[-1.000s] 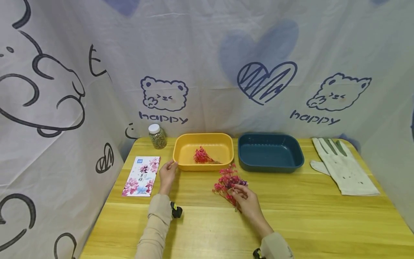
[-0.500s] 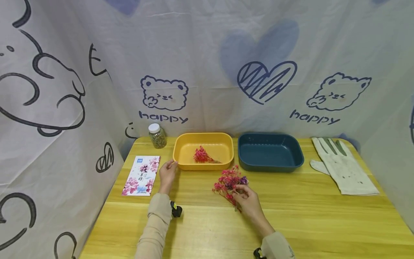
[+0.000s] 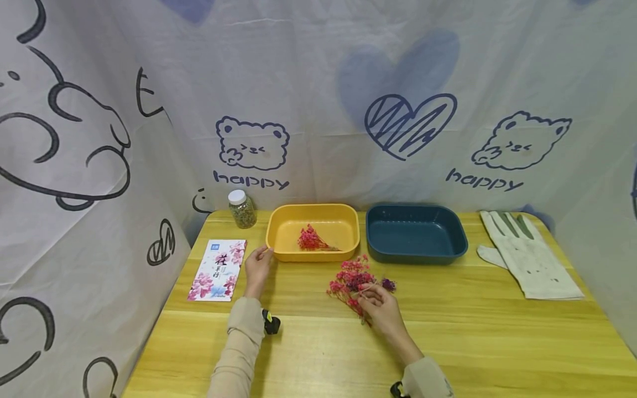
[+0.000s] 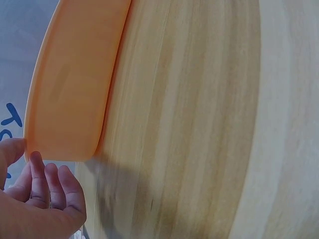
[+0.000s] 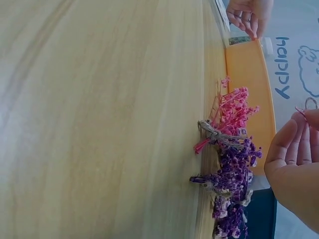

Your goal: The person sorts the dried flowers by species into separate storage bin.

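My left hand (image 3: 257,271) pinches the near left corner of the yellow tray (image 3: 350,251), thumb and forefinger at its rim. In that tray lies a small bunch of red dried flowers (image 3: 309,239). My right hand (image 3: 383,312) is above the table, pinching a thin strand (image 5: 301,111) between thumb and fingertips. Whether the strand joins the flowers below is unclear. Under and beside those fingers lie pink dried flowers (image 5: 234,110), tied with twine (image 5: 214,132), and purple dried flowers (image 5: 233,167). Some purple blooms (image 3: 388,284) show just right of my right fingertips.
A dark blue tray (image 3: 418,257) stands right of the yellow one. White work gloves (image 3: 534,262) lie at the right. At the left are a white-lidded jar (image 3: 243,213) and a flower-printed packet (image 3: 217,271). A printed cloth (image 3: 318,138) hangs behind the table.
The purple blooms by my right fingertips have shifted right, out past the fingers. The right hand has barely moved. My left hand and both trays stay put.
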A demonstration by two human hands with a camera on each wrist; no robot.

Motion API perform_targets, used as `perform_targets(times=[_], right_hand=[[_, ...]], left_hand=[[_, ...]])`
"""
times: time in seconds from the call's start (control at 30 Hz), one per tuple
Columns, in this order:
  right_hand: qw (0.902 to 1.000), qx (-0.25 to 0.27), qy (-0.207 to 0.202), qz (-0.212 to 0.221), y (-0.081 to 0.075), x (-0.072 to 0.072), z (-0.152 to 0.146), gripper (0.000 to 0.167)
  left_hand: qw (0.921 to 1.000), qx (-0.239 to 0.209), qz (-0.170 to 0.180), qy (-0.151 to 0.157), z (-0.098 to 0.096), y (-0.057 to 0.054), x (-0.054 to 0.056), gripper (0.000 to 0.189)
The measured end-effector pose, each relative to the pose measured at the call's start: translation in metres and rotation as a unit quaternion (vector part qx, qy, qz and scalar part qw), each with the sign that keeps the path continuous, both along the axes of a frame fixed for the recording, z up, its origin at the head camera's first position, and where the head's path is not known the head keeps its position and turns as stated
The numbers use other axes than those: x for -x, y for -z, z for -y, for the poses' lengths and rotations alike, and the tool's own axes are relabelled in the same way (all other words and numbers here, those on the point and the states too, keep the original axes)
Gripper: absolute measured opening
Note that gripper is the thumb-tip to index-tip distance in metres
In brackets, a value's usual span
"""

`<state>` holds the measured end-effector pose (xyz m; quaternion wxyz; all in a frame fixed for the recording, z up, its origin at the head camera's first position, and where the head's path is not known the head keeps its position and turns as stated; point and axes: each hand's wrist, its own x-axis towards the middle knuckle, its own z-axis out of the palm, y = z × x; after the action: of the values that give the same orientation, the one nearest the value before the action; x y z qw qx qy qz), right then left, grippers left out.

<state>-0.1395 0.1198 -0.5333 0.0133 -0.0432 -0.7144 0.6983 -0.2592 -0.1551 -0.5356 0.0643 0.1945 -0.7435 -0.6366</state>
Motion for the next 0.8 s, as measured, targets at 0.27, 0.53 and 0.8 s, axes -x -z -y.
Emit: perform_targets(times=[0.27, 0.53, 0.8], right_hand=[[0.9993, -0.014, -0.006, 0.034, -0.006, 0.003, -0.001, 0.029], [0.9985, -0.044, -0.005, 0.032, -0.014, 0.013, 0.0, 0.029], [0.9957, -0.083, -0.002, 0.041, -0.02, 0.035, 0.004, 0.032]], left_hand=[[0.9999, -0.012, 0.0, 0.001, 0.0, 0.001, 0.0, 0.039], [0.9998, -0.021, -0.004, 0.0, 0.001, 0.002, 0.002, 0.039], [0.9998, -0.022, -0.004, 0.0, 0.001, 0.001, 0.001, 0.038]])
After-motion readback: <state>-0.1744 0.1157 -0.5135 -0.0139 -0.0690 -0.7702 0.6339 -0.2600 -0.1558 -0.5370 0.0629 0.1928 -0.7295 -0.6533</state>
